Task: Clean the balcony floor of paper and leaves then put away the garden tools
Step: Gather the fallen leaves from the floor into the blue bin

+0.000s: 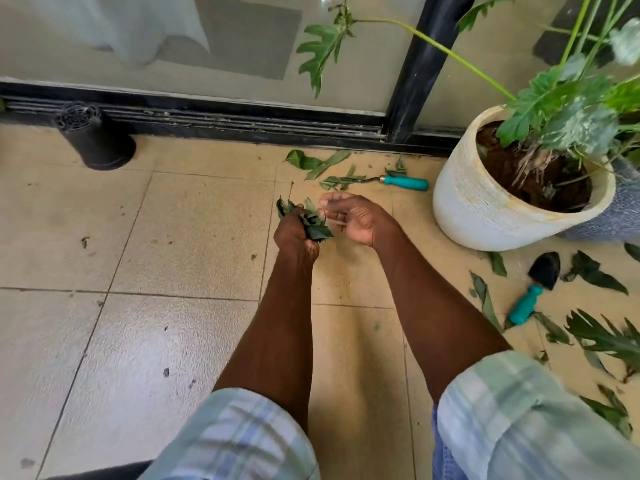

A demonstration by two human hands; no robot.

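Fingers [294, 216] of the left hand [295, 233] curl tightly round a crumpled bunch of dark green leaves [313, 225], which we see spilling out on either side of the fist. Beside it the right hand [353, 218] lies palm up, its fingers loosely spread and slightly blurred; we cannot tell whether they touch the bunch, and they hold nothing that we can make out. Both hands hover over the glossy beige tiles of the balcony floor [173, 237], with pale checked sleeves at the bottom of the frame.

More cut leaves [318, 162] lie flat near the black sliding-door track [225, 121], some of them covering the metal end of a small tool with a smooth teal handle [407, 182]. A hand trowel [535, 289] with a black pointed blade and a matching teal grip rests on the tiles to the right, among long scattered leaves [602, 336]. Just behind it stands a round, ribbed white pot [485, 209] of brown soil and a lobed green plant [568, 98]. A black plastic pot [93, 136] sits upturned against the track at left.
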